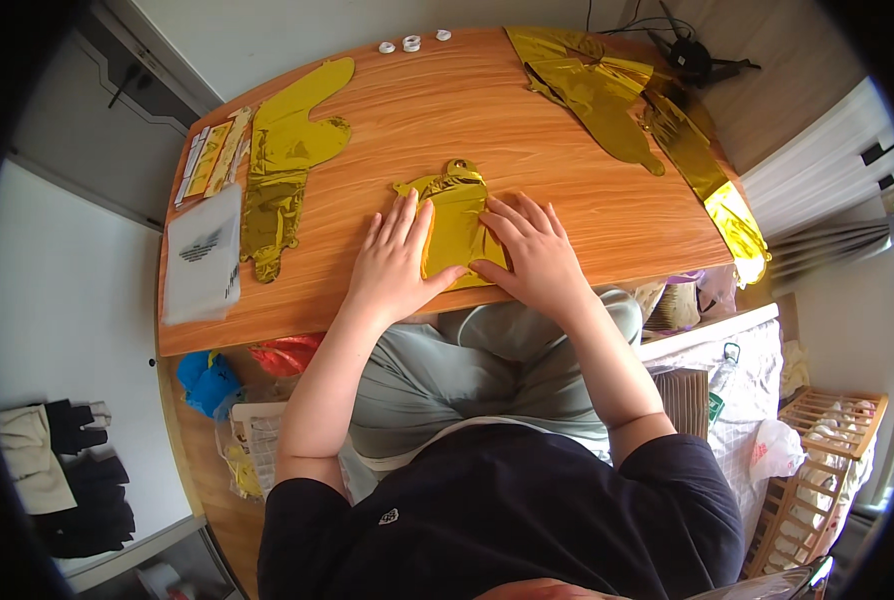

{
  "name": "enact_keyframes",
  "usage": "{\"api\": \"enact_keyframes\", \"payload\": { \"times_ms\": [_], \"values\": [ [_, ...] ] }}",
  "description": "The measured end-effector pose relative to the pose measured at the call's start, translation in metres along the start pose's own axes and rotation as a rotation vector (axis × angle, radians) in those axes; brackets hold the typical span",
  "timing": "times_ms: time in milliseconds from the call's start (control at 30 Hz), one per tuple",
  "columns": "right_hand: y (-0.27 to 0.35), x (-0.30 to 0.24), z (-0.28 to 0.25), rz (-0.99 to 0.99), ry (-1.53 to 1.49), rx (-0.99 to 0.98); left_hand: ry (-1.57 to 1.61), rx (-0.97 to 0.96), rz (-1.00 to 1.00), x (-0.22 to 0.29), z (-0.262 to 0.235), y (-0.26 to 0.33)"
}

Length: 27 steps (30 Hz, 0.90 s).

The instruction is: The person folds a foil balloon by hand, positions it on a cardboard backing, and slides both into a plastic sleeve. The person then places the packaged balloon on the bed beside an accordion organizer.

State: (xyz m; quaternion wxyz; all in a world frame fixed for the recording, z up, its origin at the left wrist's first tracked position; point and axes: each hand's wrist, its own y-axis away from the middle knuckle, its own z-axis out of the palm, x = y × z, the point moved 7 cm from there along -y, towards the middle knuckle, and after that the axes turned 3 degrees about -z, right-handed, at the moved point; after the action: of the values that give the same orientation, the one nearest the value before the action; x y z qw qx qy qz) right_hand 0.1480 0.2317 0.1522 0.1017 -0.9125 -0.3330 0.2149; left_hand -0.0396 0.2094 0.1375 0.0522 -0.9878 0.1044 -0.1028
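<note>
A flat, folded gold foil balloon (457,215) lies near the front edge of the wooden table (437,120). My left hand (395,262) lies flat with spread fingers on the balloon's left side. My right hand (532,252) presses flat on its right side, thumb reaching toward the middle. Both palms rest on the foil; neither hand grips it. The balloon's small neck tab points away from me, toward the table's middle.
A long gold foil balloon (282,165) lies at the left beside a packet (214,155) and a clear plastic bag (203,258). More gold foil balloons (607,95) sprawl at the far right, one hanging over the edge (737,225). Three small white rolls (412,43) sit at the far edge.
</note>
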Motion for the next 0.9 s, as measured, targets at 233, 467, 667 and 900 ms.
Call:
{"api": "enact_keyframes", "payload": {
  "times_ms": [233, 467, 667, 900],
  "values": [
    [-0.001, 0.006, -0.008, -0.005, 0.016, -0.004, 0.027, -0.05, -0.024, 0.007, -0.003, -0.005],
    [0.011, 0.008, -0.004, 0.01, 0.0, 0.0, -0.045, 0.149, 0.114, 0.045, -0.001, -0.015],
    [0.009, 0.014, -0.012, -0.003, -0.093, 0.027, 0.023, 0.069, 0.085, 0.03, 0.024, -0.023],
    [0.046, 0.029, -0.026, -0.102, -0.113, 0.007, 0.021, 0.056, 0.076, 0.029, 0.029, -0.028]
  ]
}}
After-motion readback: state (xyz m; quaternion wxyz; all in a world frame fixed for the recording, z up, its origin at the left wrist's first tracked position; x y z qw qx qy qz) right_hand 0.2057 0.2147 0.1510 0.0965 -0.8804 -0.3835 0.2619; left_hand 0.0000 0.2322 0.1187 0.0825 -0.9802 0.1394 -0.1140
